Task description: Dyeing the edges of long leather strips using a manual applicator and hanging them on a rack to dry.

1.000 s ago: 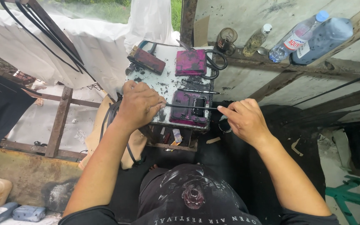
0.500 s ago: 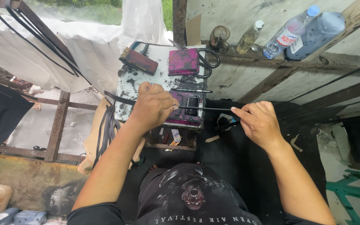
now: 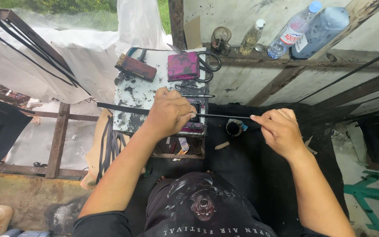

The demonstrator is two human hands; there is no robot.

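A long thin black strip [image 3: 224, 116] runs level across a small white paint-stained work table [image 3: 139, 94]. My left hand [image 3: 168, 112] presses down on the strip over a dark magenta block near the table's right edge. My right hand [image 3: 278, 129] pinches the strip's right end between thumb and fingers, off the table and above a black cloth [image 3: 259, 162]. The strip's left part [image 3: 119, 108] sticks out past my left hand.
On the table lie a magenta pad [image 3: 183, 66], a dark red block [image 3: 135, 67] and black scissors [image 3: 209, 61]. A small jar [image 3: 220, 40], a little bottle [image 3: 251, 37] and two plastic bottles [image 3: 312, 28] rest on the wooden ledge. More black strips [image 3: 110, 145] hang at the table's left.
My right hand has drawn the strip out to the right, away from the table. My left hand has shifted right along the table, still pressing on the strip.
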